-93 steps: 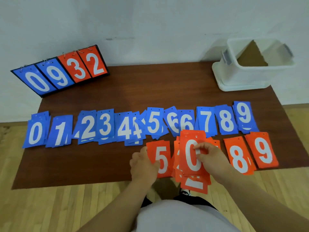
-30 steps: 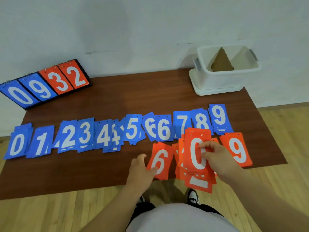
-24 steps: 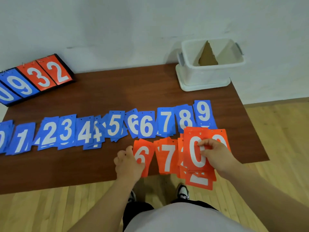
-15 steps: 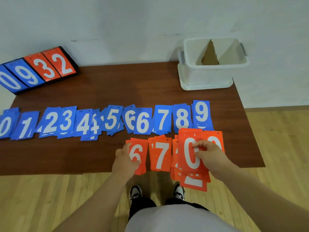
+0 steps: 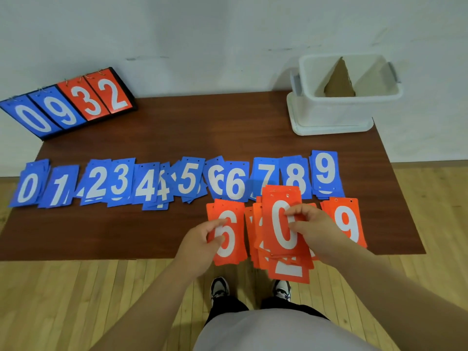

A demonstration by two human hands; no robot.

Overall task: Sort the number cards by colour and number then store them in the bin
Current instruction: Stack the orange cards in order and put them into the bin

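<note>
A row of blue number cards (image 5: 187,182) runs from 0 to 9 across the middle of the brown table (image 5: 177,138). In front of it on the right lie orange cards. My left hand (image 5: 200,241) pinches the left edge of the orange 6 pile (image 5: 229,236) near the table's front edge. My right hand (image 5: 315,228) holds a stack of orange cards (image 5: 281,229) with a 0 on top, raised over the table edge. An orange 9 (image 5: 350,222) lies to the right, partly behind my right hand. The white bin (image 5: 339,97) stands at the back right.
A black flip scoreboard (image 5: 68,105) showing 0, 9, 3, 2 leans at the table's back left. The bin holds a brown cardboard divider (image 5: 339,82). Bare table lies between the blue row and the bin, and front left. Wooden floor and my shoes are below.
My left hand has taken hold of the orange 6 pile by its left edge. The orange 7 beside it is now mostly hidden behind the stack in my right hand. The view shifted left.
</note>
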